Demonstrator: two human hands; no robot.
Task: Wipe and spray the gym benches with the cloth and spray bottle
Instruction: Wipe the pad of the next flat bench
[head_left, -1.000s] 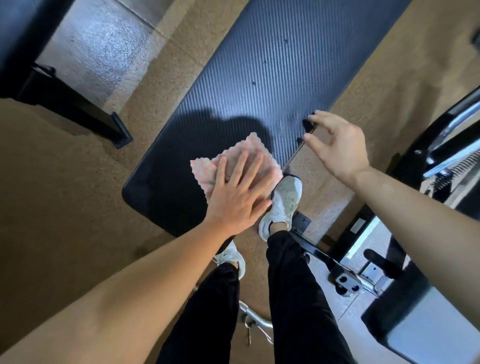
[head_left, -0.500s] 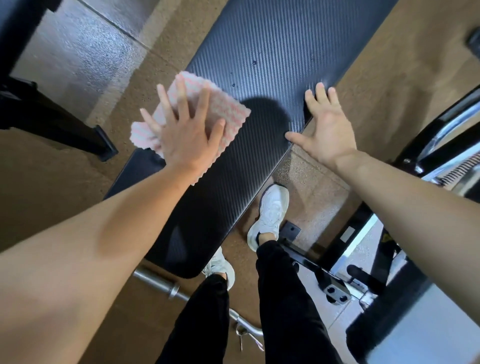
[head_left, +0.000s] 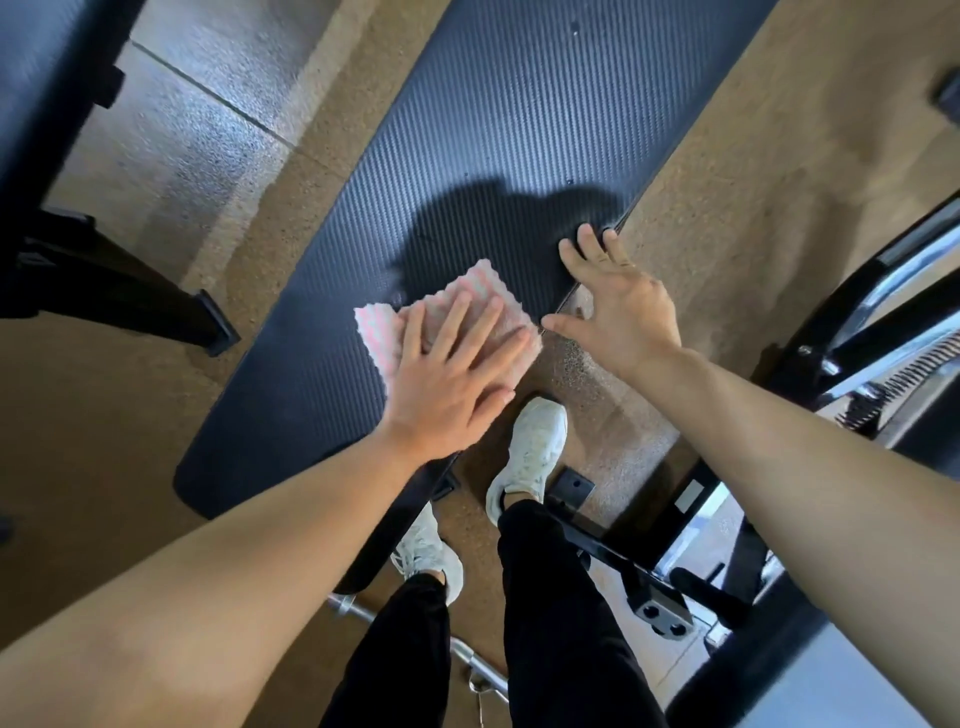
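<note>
Your left hand (head_left: 447, 395) pins the cloth (head_left: 480, 283) on the bench (head_left: 493, 130) under straight spread fingers (head_left: 456, 325), right hand (head_left: 621, 317) splayed just beside it; frame label (head_left: 687, 501) unreadable

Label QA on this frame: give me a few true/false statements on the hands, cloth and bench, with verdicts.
1. The left hand presses flat on the cloth. True.
2. The right hand holds a spray bottle. False: it holds nothing. Its fingers are spread and its fingertips touch the edge of the bench pad. No bottle is in view.
3. The cloth lies by the pad edge nearest the right hand. True.
4. The cloth is plain blue. False: it is pink and white.
5. The person wears white shoes. True.
</note>
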